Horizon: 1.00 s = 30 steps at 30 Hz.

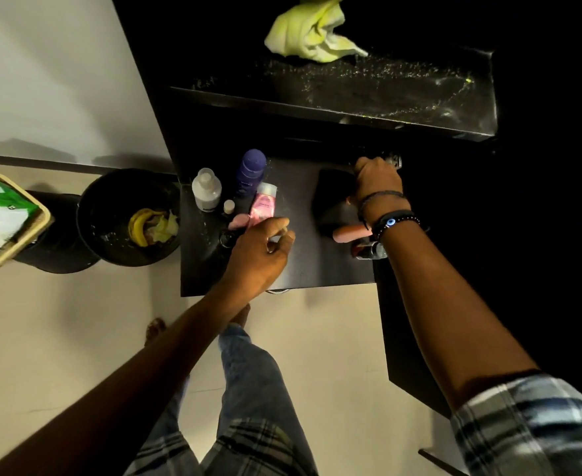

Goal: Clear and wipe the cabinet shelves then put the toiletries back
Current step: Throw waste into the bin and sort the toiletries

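One pink bottle (264, 204), upright on the lower shelf (317, 269) beside the purple bottle (251, 170): likely light, slick plastic (take mid-body). My left hand (258, 250) hovers beside it, loose, empty; I cannot tell what my right hand (377, 180) holds.

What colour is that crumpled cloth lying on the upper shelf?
Pale yellow-green cloth; the head view shows it best.

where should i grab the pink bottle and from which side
Grip the pink bottle round its middle, below the pale cap. It seems to stand upright, with the purple bottle and a small vial crowding its left, while its right and front face bare cabinet top. The left hand, close by, could best come from the front right.
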Tool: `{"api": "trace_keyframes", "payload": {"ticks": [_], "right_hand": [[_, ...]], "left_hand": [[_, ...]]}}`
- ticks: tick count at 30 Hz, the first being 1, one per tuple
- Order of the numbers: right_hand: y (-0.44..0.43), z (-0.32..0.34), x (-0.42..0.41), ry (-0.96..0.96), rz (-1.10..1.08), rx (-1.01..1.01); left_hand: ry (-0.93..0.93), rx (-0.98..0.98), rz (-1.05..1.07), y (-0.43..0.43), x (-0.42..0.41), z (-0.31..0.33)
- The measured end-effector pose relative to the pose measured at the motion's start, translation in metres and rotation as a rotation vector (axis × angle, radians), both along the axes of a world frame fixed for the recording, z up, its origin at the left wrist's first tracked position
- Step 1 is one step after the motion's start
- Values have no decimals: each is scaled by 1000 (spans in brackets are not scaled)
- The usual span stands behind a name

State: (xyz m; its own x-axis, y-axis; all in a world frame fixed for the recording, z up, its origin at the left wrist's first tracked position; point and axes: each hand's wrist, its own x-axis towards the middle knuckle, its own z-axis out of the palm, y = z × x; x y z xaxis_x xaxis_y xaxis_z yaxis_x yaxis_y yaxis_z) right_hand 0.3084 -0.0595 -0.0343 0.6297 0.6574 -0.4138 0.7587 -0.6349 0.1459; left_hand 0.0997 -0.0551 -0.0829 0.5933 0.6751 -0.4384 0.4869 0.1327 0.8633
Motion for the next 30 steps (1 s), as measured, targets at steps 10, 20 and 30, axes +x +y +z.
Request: {"api": "trace_keyframes", "payload": {"ticks": [10,20,30], "right_hand": [[-25,-28,-107,389,-287,327],[-35,-97,-137,433,-413,283],[-27,-97,-96,658,-807,403]], "left_hand": [[148,341,233,2,-58,10],[190,299,306,3,-43,-13],[144,311,369,-1,-33,-28]]}}
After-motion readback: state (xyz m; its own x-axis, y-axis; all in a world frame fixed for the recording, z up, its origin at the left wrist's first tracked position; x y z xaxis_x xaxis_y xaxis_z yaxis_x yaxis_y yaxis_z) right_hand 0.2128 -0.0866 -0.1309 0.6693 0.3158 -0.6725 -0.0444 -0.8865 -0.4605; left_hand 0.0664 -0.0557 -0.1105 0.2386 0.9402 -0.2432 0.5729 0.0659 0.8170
